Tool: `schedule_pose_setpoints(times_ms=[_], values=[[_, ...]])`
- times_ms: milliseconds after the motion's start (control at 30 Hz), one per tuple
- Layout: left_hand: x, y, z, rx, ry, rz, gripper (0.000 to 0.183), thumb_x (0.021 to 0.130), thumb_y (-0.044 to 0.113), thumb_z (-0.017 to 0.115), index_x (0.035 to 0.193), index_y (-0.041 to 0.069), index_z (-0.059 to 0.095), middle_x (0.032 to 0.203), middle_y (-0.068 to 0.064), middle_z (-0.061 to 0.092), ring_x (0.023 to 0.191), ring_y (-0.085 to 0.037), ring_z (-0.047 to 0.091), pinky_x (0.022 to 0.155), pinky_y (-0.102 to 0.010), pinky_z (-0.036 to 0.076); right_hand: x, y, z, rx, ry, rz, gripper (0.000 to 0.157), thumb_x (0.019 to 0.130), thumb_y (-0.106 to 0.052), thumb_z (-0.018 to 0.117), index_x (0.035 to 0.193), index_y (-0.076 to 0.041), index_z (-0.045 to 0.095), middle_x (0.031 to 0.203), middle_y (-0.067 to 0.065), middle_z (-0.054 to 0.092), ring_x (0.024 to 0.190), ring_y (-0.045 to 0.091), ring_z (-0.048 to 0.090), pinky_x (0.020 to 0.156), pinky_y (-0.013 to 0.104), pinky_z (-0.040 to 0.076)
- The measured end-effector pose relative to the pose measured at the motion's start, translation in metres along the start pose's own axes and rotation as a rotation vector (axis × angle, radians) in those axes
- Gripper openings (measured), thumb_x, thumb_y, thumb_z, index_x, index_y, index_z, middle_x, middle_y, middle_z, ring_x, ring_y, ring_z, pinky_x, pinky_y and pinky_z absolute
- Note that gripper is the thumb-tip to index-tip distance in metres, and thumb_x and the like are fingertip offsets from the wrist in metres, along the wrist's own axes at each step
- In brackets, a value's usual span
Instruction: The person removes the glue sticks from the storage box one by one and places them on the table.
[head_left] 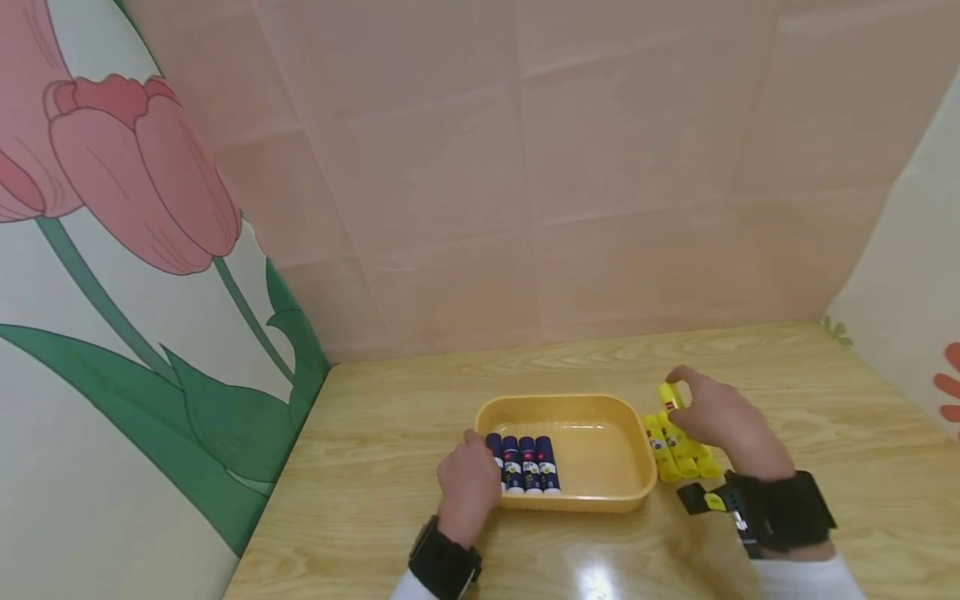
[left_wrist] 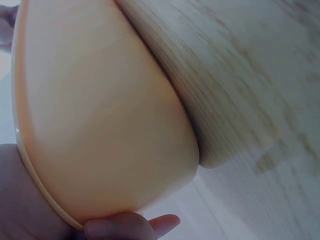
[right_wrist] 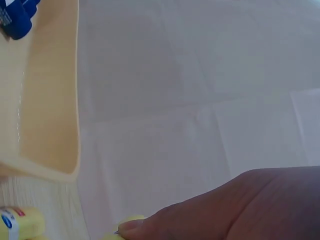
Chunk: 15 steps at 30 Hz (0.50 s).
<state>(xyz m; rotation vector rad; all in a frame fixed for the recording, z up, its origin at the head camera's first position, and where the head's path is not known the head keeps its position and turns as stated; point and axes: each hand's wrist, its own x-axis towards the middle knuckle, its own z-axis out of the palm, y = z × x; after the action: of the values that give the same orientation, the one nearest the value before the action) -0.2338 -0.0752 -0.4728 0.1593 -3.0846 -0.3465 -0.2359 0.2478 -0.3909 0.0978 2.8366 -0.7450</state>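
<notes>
My left hand (head_left: 470, 473) grips the left end of a yellow-orange plastic tray (head_left: 609, 503), thumb at the rim and fingers (left_wrist: 120, 226) against the outer wall. Several dark blue glue sticks (head_left: 529, 465) with white ends lie side by side in the tray's left part. To the right of the tray, my right hand (head_left: 723, 421) pinches a yellow glue stick (head_left: 668, 396) between thumb and fingers. It is held over a small pile of yellow glue sticks (head_left: 666, 463) lying against the tray's right side. The right wrist view shows the thumb on a sliver of the held stick.
The wooden table (head_left: 375, 450) runs back to a wall covered in creased pinkish sheeting (head_left: 525, 208). A tulip-patterned panel (head_left: 150, 183) stands on the left, a pale panel (head_left: 907, 275) on the right. Both wrists wear black bands.
</notes>
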Motion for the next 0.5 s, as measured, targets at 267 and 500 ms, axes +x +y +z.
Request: schedule_pose_setpoints(times_ms=[267,500], values=[[0.000,-0.001,0.001,0.010,0.014,0.007,0.027,0.097,0.023,0.062,0.110,-0.001,0.057,0.073,-0.010,0.058,0.062,-0.021,0.058,0.053,-0.036,0.049,0.008,0.022,-0.004,0.003,-0.031,0.038,0.063,0.091,-0.019,0.064,0.141,0.005,0.036,0.131,0.042,0.048,0.104,0.051,0.056,0.078,0.063,0.049],[0.001,-0.001,0.002,0.015,0.002,0.004,0.029,0.097,0.023,0.061,0.112,-0.001,0.057,0.074,-0.011,0.058,0.062,-0.021,0.059,0.053,-0.036,0.049,0.015,0.036,-0.005,0.021,-0.047,0.083,0.060,0.092,-0.017,0.061,0.140,0.007,0.034,0.124,0.040,0.051,0.093,0.041,0.058,0.071,0.050,0.050]])
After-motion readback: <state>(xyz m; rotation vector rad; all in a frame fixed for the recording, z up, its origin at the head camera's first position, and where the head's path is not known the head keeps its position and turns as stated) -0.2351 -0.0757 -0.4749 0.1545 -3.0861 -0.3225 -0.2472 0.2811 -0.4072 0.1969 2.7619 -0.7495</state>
